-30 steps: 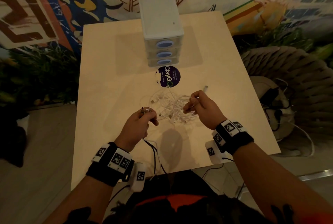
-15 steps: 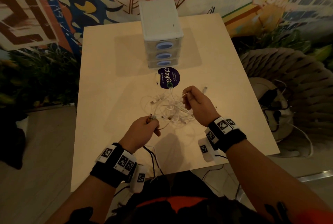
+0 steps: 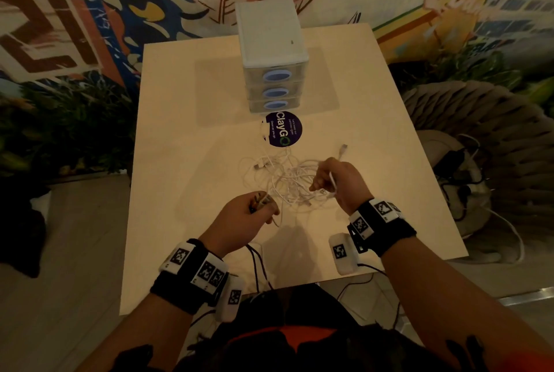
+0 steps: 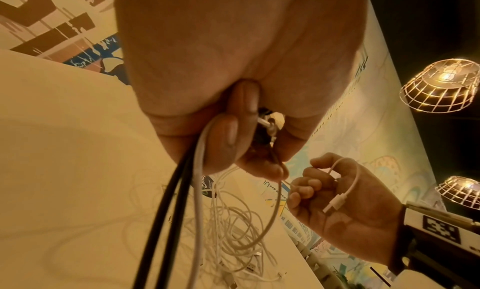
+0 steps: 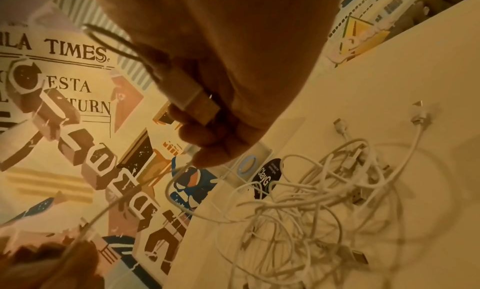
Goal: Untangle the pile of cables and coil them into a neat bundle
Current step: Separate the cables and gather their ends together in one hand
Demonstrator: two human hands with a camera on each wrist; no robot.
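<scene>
On the table (image 3: 186,138) lay tangled white cables (image 3: 284,180); both hands (left (image 3: 239,222), right (image 3: 338,183)) gripped cable ends.

Cable pile (image 3: 287,180) on table (image 3: 186,138), before drawers (image 3: 271,51)

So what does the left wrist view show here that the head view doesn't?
Only the left wrist view shows the lit wire-cage lamps overhead and the small connector hanging from the right hand. Only the head view shows the white drawer unit and both wristbands. Both show the left hand gripping cable ends, the white cable pile and the table.
</scene>
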